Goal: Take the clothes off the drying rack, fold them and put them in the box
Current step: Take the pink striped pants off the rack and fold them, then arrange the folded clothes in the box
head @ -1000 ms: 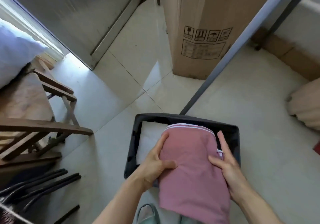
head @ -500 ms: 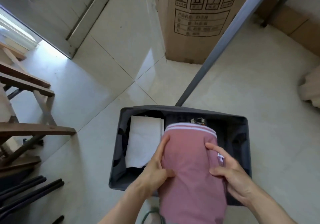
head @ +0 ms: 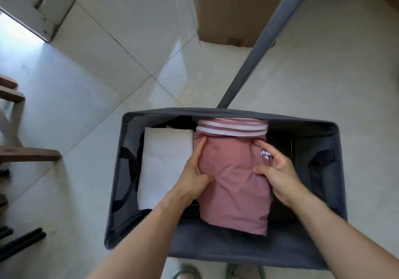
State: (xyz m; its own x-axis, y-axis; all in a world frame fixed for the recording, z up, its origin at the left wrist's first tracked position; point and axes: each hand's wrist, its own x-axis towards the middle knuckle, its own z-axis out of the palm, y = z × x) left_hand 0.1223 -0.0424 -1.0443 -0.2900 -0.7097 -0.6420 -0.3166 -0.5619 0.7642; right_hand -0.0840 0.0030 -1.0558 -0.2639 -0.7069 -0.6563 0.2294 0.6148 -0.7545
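Hands (head: 237,177) around folded pink garment (head: 234,183), seemingly boxed.

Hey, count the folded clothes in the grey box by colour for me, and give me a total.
Pink: 1, the pink garment with a striped band, held by the left hand and right hand.
White: 1, the white garment beside it.
Total: 2 inside the box. Dark fabric underneath can't be counted.

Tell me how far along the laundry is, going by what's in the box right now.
Done: a folded white garment already lies in the dark fabric box, on its left side. In hand: the left hand and right hand hold the folded pink garment by its sides, inside the box beside the white one. Left: letting go of it. The drying rack's clothes are out of view, so what remains can't be judged.
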